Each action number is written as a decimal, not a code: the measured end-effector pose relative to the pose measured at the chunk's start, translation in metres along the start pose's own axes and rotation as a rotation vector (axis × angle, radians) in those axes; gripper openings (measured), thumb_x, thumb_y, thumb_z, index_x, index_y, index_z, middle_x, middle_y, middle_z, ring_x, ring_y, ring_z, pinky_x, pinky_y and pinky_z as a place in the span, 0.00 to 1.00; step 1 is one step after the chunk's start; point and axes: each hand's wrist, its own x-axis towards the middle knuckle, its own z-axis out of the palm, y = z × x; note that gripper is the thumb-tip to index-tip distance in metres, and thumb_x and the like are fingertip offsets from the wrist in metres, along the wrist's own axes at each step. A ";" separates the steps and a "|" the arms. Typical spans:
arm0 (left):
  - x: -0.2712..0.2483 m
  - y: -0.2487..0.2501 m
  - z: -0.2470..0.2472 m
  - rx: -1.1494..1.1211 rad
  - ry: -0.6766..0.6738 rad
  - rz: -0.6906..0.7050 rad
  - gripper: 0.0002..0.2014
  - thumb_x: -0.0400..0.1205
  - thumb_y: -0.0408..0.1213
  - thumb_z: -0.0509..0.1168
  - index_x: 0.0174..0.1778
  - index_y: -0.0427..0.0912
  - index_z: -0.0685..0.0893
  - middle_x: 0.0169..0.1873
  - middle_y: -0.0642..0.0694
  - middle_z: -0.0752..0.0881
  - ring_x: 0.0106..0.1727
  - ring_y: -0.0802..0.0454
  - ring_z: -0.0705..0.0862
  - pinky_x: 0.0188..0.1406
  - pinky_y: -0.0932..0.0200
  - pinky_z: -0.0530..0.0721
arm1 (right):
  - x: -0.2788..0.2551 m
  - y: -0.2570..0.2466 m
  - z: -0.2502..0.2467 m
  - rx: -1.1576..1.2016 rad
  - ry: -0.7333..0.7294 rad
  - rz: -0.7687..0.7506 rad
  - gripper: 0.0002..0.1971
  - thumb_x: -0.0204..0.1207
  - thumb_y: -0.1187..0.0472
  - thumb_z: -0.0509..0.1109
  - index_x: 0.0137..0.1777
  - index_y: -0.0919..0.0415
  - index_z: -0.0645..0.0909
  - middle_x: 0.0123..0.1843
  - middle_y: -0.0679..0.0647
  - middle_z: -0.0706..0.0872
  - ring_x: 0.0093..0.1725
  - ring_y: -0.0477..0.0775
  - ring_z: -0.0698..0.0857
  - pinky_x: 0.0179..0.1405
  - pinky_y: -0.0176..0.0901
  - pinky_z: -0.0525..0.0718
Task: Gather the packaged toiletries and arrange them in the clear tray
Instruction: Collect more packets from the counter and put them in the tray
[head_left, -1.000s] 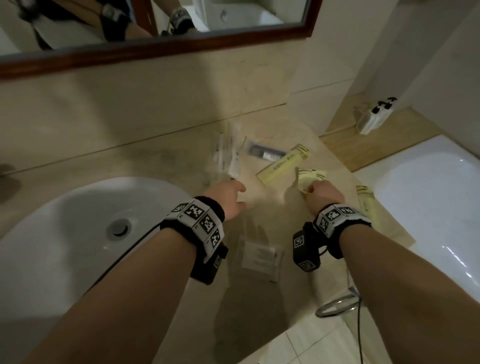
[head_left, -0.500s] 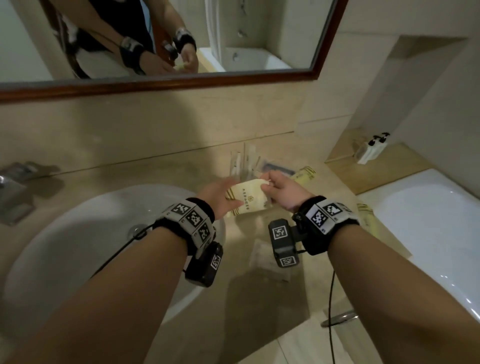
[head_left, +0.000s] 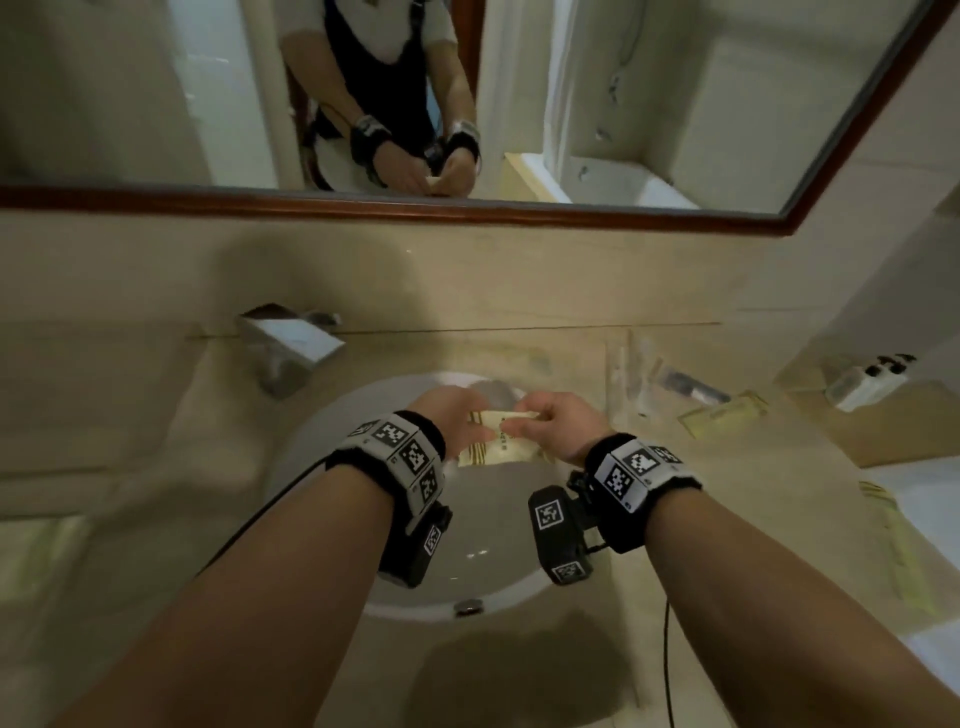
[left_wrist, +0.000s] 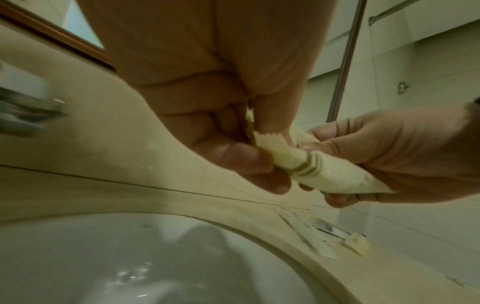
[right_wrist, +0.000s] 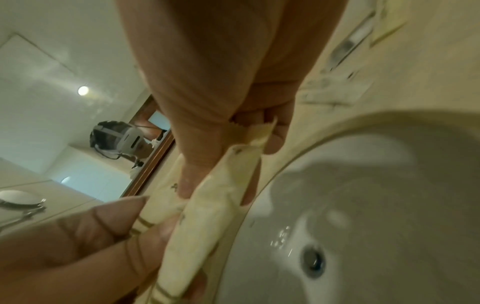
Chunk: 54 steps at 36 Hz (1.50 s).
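Over the white sink (head_left: 467, 566), both hands hold one cream packet (head_left: 506, 447) with olive stripes. My left hand (head_left: 478, 422) pinches its serrated edge between thumb and curled fingers, as the left wrist view shows on the packet (left_wrist: 324, 174). My right hand (head_left: 514, 423) grips the other end; in the right wrist view its thumb and fingers clamp the packet (right_wrist: 207, 216). On the counter to the right lie clear plastic pieces (head_left: 628, 369), a dark wrapped item (head_left: 693, 388) and a long yellow packet (head_left: 724, 415). I cannot tell which clear piece is the tray.
A chrome faucet (head_left: 291, 345) stands behind the sink at the left. A wood-framed mirror (head_left: 467, 208) runs along the wall. A white object (head_left: 865, 384) sits on a ledge at the far right, another yellow packet (head_left: 878, 493) near the bathtub edge (head_left: 930, 483).
My right hand lifted the cream packet off the counter and the left hand joined it. Both then carried it left, from above the counter to above the sink.
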 end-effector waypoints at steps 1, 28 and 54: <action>-0.007 -0.013 -0.006 0.001 0.022 -0.017 0.16 0.82 0.42 0.63 0.63 0.39 0.80 0.57 0.40 0.86 0.58 0.44 0.84 0.53 0.57 0.79 | 0.004 -0.010 0.012 -0.004 -0.008 -0.014 0.04 0.75 0.55 0.73 0.44 0.55 0.84 0.28 0.44 0.78 0.27 0.39 0.78 0.30 0.26 0.75; -0.221 -0.354 -0.078 0.009 0.210 -0.489 0.23 0.79 0.32 0.67 0.70 0.48 0.76 0.66 0.46 0.82 0.63 0.47 0.82 0.62 0.56 0.78 | 0.027 -0.239 0.339 -0.356 -0.384 -0.251 0.15 0.82 0.53 0.62 0.64 0.55 0.82 0.59 0.56 0.87 0.55 0.56 0.84 0.47 0.40 0.76; -0.202 -0.371 -0.058 0.415 0.008 -0.171 0.32 0.79 0.37 0.65 0.80 0.46 0.63 0.80 0.46 0.63 0.80 0.48 0.64 0.79 0.57 0.63 | 0.024 -0.217 0.365 -0.736 -0.297 -0.432 0.17 0.76 0.45 0.66 0.61 0.49 0.79 0.68 0.51 0.79 0.70 0.56 0.73 0.71 0.49 0.68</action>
